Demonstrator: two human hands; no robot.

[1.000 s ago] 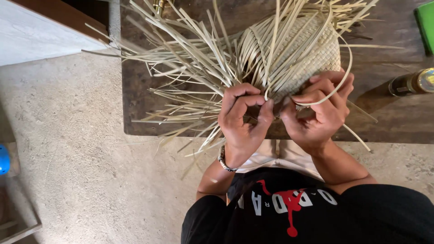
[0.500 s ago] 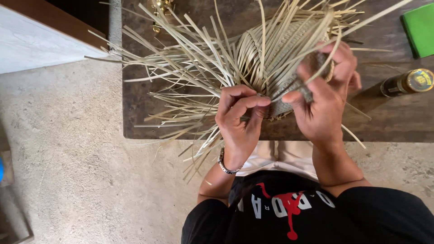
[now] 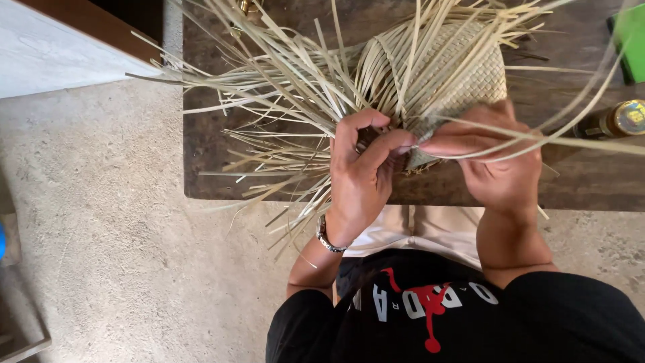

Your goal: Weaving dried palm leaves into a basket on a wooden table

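We see a half-woven mat of pale palm strips (image 3: 463,81) lying on the dark wooden desk (image 3: 591,178), near its front edge and just before the person. One part of it is already plaited in a tight pattern; from this part many loose strips (image 3: 269,87) spread out like a fan to the left and away from the person.

The left hand (image 3: 359,181) rests at the near edge of the woven part. Its fingers (image 3: 376,144) are curled narrow and press the strips there, so they hold the work in place. The right hand (image 3: 500,165) touches the same edge, and its fingers (image 3: 447,144) are closed in a pinch on one long strip (image 3: 571,138) that runs off to the right.

In our judgement the material is very light, thin and flexible along its length, but dry, so a sharp bend could crack or split a strip. The surface looks smooth and may slip between the fingers. The best place to take it is close to the woven edge, where the strips are locked, and not at the free ends.

On the right stands a brown bottle with a yellow cap (image 3: 615,121); we cannot tell what is inside. A green flat object (image 3: 631,33) lies at the far right corner. We see no other container.
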